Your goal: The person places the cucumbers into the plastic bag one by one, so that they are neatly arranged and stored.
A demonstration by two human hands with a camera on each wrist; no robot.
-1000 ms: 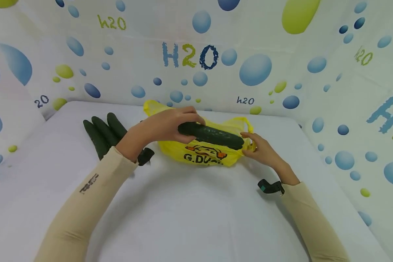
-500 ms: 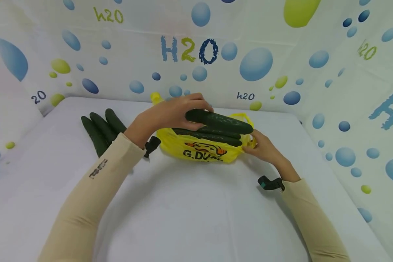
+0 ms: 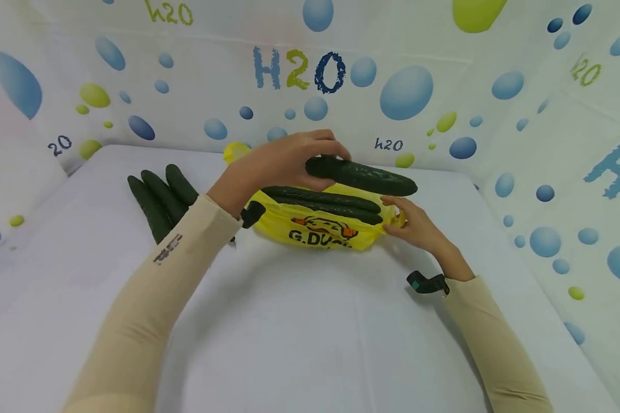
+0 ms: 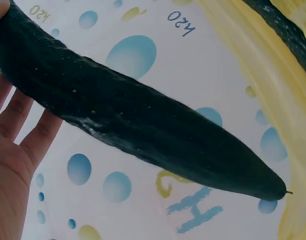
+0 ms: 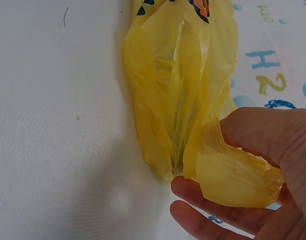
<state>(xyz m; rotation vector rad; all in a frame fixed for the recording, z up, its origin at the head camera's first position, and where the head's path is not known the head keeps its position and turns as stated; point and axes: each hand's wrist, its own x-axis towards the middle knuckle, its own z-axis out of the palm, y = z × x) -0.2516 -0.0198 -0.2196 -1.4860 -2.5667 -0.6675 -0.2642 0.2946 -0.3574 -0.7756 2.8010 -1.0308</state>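
My left hand (image 3: 299, 158) grips one end of a dark green cucumber (image 3: 369, 178), held tilted above a yellow plastic bag (image 3: 276, 228). Seen from the left wrist, the cucumber (image 4: 138, 115) runs across the view with its stem end pointing away, the fingers behind its near end. Two more cucumbers (image 3: 330, 211) lie side by side in the bag's opening. At the bag's right end my right hand (image 3: 415, 226) holds a handle; in the right wrist view, the gathered plastic handle (image 5: 238, 177) passes between thumb and fingers.
Three cucumbers (image 3: 157, 201) lie side by side on the white table (image 3: 299, 321) at the left, partly behind the left forearm. A white backdrop (image 3: 206, 69) with blue and green drops stands behind the table.
My left hand has raised the cucumber up and to the right, away from the bag. The two cucumbers inside now show more fully. My right hand has stayed at the bag's right end.
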